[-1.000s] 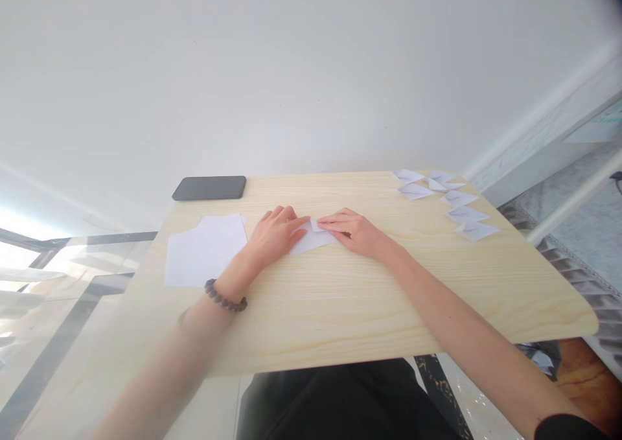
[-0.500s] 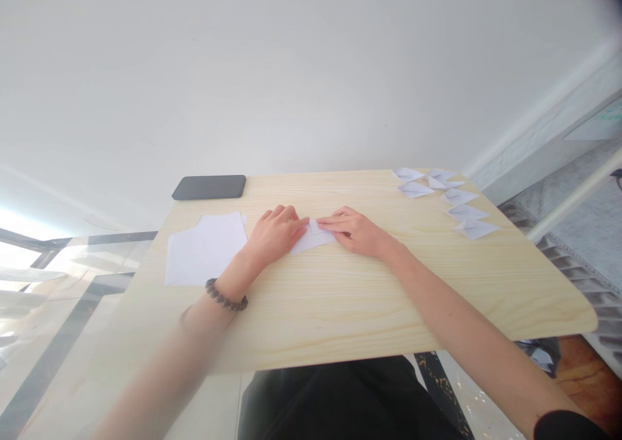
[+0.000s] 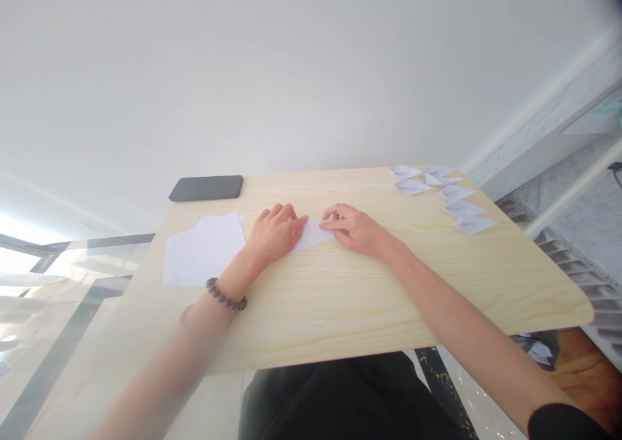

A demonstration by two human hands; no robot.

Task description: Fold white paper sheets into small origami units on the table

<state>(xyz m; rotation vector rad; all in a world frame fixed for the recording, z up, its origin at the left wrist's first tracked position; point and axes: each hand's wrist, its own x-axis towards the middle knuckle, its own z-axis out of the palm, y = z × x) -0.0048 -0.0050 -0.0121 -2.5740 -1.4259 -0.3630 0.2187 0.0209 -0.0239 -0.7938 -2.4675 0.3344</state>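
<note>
A small white paper piece lies partly folded on the light wooden table. My left hand, with a bead bracelet on its wrist, lies flat on the paper's left end, fingers stretched out. My right hand rests on the paper's right end with its fingers curled and pinched at the paper's edge. Both hands meet over the paper at the middle of the table.
A stack of white sheets lies to the left of my left hand. A dark phone sits at the far left edge. Several folded white paper pieces are spread at the far right corner. A white wall stands behind.
The small flap that stood up between my fingertips is now pressed down. My right fingers have curled in at the paper's edge. The view has shifted slightly.
</note>
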